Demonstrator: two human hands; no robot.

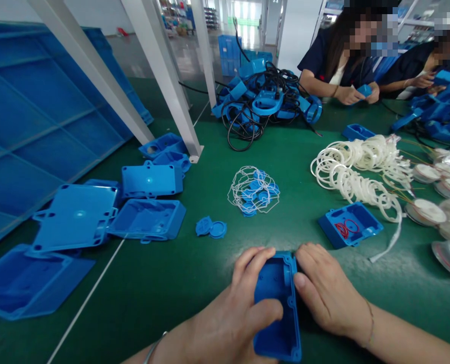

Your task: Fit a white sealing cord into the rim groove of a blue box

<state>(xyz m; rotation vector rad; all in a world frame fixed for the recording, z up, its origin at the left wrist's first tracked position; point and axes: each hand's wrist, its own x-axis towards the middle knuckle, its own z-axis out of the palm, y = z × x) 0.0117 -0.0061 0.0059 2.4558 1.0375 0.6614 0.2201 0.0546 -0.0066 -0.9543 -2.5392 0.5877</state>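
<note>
A deep blue plastic box [274, 333], its open side facing up, is at the table's near edge in front of me. My left hand [243, 308] grips it from the left, fingers over the far left rim and thumb reaching inside. Against the right wall, near the far corner, rests my right hand [327, 288] with curled fingers; whatever is under them is hidden. Just beyond lie two small round blue caps [211, 228]. Farther off, more blue caps [261, 191] lie with thin whitish rings [234, 184]. A blue box [350, 222] to the right contains red rings [342, 230].
Blue housings [149, 217] lie on the left beside metal posts [164, 76] and a large blue crate [31, 111]. Cabled blue parts [266, 101] are heaped at the back. White rings [346, 172] and spools [425, 211] lie right. Two people [339, 65] work across the table.
</note>
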